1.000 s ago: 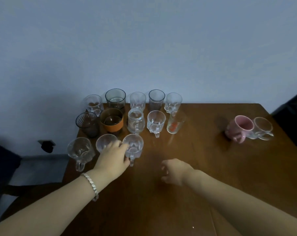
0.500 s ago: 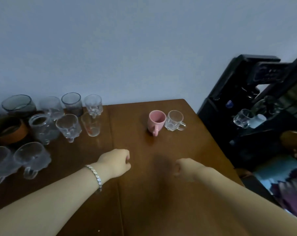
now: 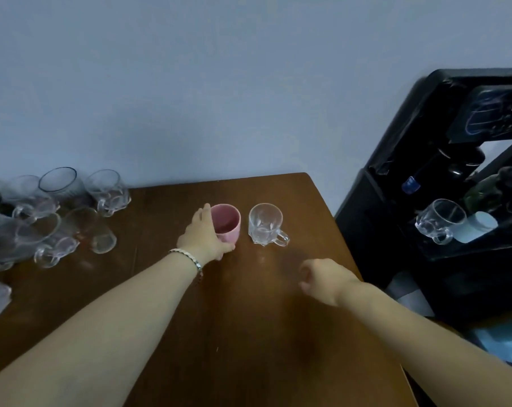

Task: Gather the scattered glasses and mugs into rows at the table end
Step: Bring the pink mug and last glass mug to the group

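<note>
The pink mug point(image 3: 227, 223) (stiff, breakable) is gripped around its body by the left hand point(image 3: 203, 236), while the right hand point(image 3: 322, 279) is held loosely curled, empty.

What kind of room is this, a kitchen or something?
Probably a home dining or pantry corner: a wooden table crowded with glasses, a pink mug, and a black water dispenser beside a plain wall.

Pink mug point(image 3: 227, 223) upright near table's far edge, clear glass mug point(image 3: 265, 224) just beside; blurred glasses cluster point(image 3: 55, 212) at far left end
</note>
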